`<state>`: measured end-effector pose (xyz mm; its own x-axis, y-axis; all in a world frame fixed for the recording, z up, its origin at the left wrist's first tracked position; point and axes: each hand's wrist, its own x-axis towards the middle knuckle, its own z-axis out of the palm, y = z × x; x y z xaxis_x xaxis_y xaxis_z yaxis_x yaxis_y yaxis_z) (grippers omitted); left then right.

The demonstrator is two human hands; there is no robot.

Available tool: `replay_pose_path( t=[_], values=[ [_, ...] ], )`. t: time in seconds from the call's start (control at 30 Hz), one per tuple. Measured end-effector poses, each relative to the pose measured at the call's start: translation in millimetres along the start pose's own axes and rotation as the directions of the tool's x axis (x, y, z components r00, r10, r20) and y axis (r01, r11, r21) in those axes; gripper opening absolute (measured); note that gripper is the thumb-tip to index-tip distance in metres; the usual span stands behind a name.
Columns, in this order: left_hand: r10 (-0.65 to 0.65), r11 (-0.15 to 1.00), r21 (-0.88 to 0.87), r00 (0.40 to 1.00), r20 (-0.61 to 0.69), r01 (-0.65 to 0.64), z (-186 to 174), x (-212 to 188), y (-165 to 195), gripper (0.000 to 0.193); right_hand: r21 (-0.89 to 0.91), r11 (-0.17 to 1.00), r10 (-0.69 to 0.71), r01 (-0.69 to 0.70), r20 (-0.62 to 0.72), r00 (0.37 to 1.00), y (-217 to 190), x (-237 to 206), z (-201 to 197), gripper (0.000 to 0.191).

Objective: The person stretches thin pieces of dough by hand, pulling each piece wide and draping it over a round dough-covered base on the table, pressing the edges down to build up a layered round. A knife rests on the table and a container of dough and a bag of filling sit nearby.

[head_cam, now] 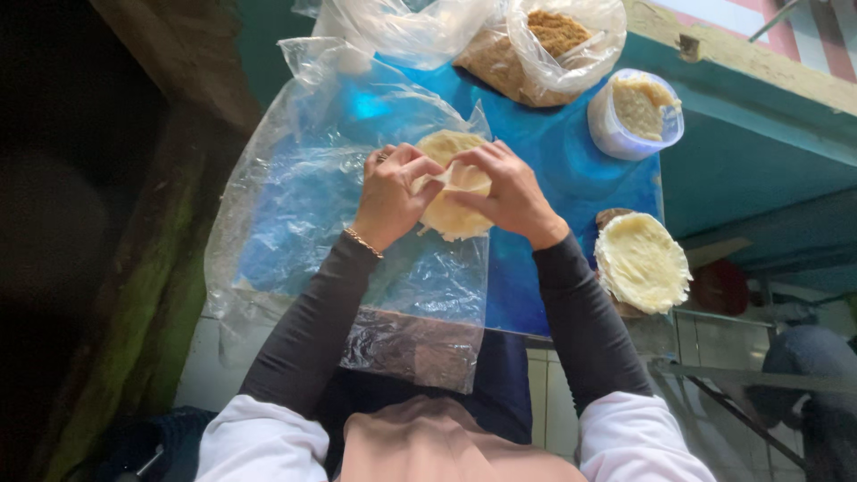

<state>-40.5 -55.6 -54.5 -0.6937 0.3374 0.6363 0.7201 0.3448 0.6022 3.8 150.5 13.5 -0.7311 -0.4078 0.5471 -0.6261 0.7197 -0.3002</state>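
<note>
A thin round pale wrapper (453,216) lies on a clear plastic sheet (303,196) spread over a blue table top (553,170). My left hand (391,192) and my right hand (511,189) both pinch the wrapper's middle, folding its edge over between the fingertips. A gold bracelet sits on my left wrist. What lies inside the fold is hidden by my fingers.
A stack of round pale wrappers (641,261) rests at the table's right edge. A small clear tub of pale paste (636,112) and a plastic bag of brown crumbly filling (544,45) stand at the back. A dark wall runs along the left.
</note>
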Motion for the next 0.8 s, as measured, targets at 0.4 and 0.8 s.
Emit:
replay_pose_path(
  t=[0.4,0.8],
  values=[
    [-0.043,0.982,0.174,0.983,-0.180,0.075,-2,5,5,0.010,0.166,0.957,0.222,-0.239,0.117,0.968,41,27,21,0.027],
    [-0.155,0.969,-0.189,0.987,0.049,0.161,9,67,-4,0.014,0.311,0.869,0.350,-0.385,0.164,0.922,56,28,29,0.028]
  ],
)
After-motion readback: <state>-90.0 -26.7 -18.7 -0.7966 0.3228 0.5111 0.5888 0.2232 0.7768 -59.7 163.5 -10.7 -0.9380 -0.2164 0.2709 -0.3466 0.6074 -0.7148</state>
